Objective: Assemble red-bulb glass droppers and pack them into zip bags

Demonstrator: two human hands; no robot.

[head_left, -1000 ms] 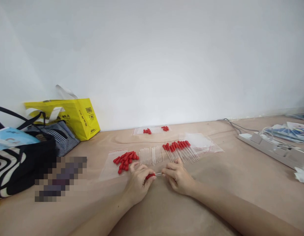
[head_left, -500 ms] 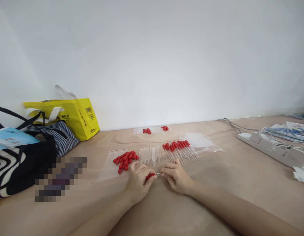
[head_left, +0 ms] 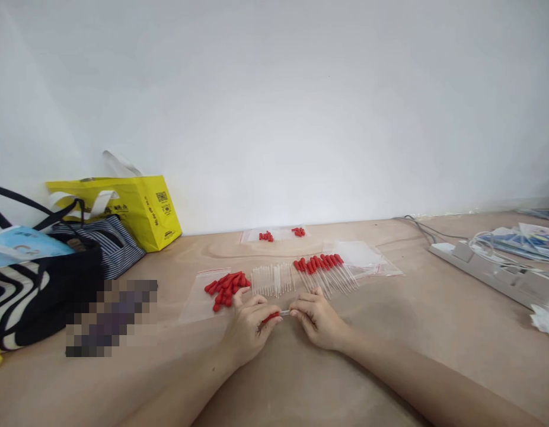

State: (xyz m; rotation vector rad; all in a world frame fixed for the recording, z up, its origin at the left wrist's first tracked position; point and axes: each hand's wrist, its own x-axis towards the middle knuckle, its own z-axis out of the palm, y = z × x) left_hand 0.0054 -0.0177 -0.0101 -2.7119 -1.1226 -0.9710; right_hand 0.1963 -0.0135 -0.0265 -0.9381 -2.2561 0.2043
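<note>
My left hand [head_left: 252,323] is closed on a red rubber bulb [head_left: 271,317], its thumb and fingers pinching it. From the bulb a thin clear dropper tube [head_left: 285,312] runs across to my right hand [head_left: 316,319], whose fingertips pinch the tube's other end. Beyond my left hand lies a heap of red rubber bulbs [head_left: 227,287] on a clear zip bag [head_left: 197,296]. A row of bare clear tubes [head_left: 274,280] lies straight ahead. To its right are several droppers with red bulbs [head_left: 325,270] on their tubes, side by side.
Near the wall sits a bag with small red bulbs [head_left: 266,236]. Flat clear bags [head_left: 363,258] lie behind the droppers. A yellow bag [head_left: 156,207] and a black bag [head_left: 43,290] stand at left. On the right are a white power strip [head_left: 483,276] and papers [head_left: 523,240].
Both hands stay nearly in place, holding the bulb and tube. The gap between my fingertips looks slightly narrower. The camera view has shifted a little.
</note>
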